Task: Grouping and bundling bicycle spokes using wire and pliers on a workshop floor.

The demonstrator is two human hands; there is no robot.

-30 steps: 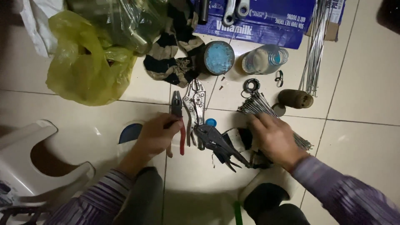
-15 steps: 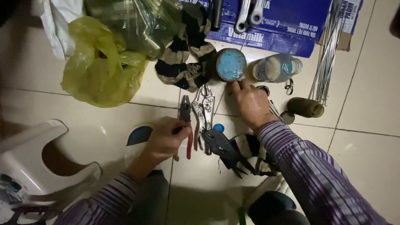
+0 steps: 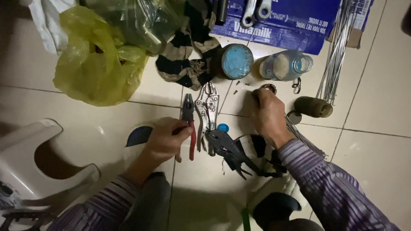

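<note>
- A white plastic stool (image 3: 38,171) is sitting on the tiled floor (image 3: 376,162), far left of the locking pliers, at the frame's lower left edge.
- A yellow plastic bag (image 3: 92,68) is lying up and to the left of the locking pliers, with a clear bag of dark things (image 3: 137,21) resting just above it.
- The left hand (image 3: 165,139) is curling around the handles of the red-handled pliers (image 3: 189,122), which are lying just left of the locking pliers, nose pointing away from the person.
- The silver locking pliers (image 3: 206,109) are lying on the floor in the middle, between the two hands.
- A striped dark-and-tan cloth (image 3: 188,60) is lying just above the locking pliers, touching a round tin with a blue lid (image 3: 236,61).
- A small blue cap (image 3: 222,127) and a dark hand tool (image 3: 231,149) are lying just below and right of the locking pliers.
- The right hand (image 3: 269,113) is resting palm down to the right of the locking pliers, fingers bending over a small metal ring (image 3: 269,88); whether it is gripping the ring cannot be told.
- A clear bottle (image 3: 284,66) is lying on its side up and right of the locking pliers.
- A brown cylinder (image 3: 313,107) is lying farther right, just beyond the right hand.
- A bundle of thin metal rods (image 3: 338,47) is lying farthest right of the locking pliers, crossing a blue carton (image 3: 295,25).
</note>
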